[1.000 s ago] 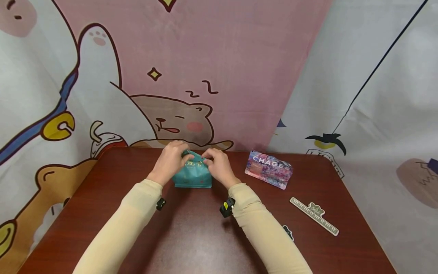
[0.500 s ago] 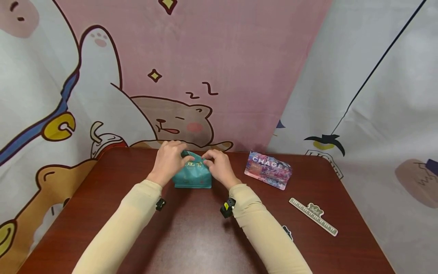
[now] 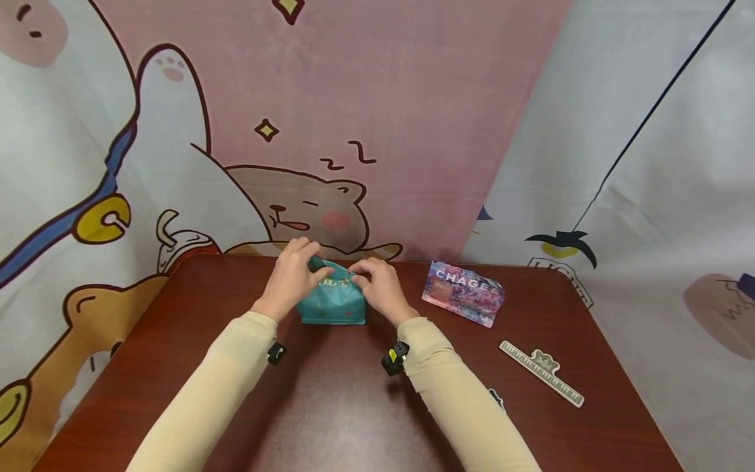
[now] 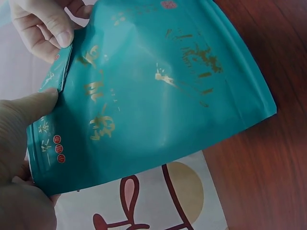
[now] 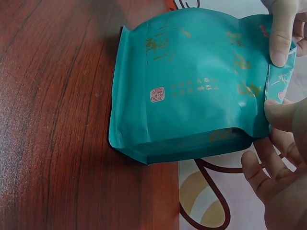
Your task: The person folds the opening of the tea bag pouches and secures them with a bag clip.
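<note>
I see the left hand [image 3: 291, 274] and right hand [image 3: 380, 286] both pinching the folded top of a glossy teal, gold-lettered pouch [image 3: 333, 305], upright at the far side of the red-brown table [image 3: 336, 400]. Right of it lies a purple-pink patterned packet [image 3: 463, 294]; nearer, a long pale bar-shaped clip [image 3: 541, 373].

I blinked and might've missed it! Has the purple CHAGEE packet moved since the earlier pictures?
No. In the head view, the CHAGEE packet lies in the same spot by the far edge of the table, shifted neither way.
</note>
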A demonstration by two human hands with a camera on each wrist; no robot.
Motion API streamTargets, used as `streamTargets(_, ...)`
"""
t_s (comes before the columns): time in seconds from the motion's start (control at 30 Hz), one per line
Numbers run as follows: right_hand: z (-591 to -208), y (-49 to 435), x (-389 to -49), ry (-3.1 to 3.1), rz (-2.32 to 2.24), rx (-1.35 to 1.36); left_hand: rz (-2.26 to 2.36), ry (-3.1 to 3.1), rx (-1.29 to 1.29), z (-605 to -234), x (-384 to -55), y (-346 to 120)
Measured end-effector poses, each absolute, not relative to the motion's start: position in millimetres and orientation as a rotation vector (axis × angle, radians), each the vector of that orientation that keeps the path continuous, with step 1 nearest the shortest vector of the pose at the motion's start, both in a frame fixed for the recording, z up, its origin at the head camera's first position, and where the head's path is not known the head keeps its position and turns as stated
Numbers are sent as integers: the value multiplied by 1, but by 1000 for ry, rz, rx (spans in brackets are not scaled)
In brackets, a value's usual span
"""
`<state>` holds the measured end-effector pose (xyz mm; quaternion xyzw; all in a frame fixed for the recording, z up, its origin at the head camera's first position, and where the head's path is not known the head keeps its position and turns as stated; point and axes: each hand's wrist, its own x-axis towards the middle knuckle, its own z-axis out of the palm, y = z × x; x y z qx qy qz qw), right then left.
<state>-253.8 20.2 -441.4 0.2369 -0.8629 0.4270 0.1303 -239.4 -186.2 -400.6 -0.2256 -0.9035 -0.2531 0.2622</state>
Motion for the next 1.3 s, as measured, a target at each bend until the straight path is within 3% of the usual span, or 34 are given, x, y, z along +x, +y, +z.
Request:
streamTargets(0.67, -437, 31, -241, -2512, 1183, 711, -722, -2442, -639, -407, -242, -188)
streamTargets(1.3, -435, 76, -217, -2545, 1136, 691, -707, -2506, -646, -404, -242, -189)
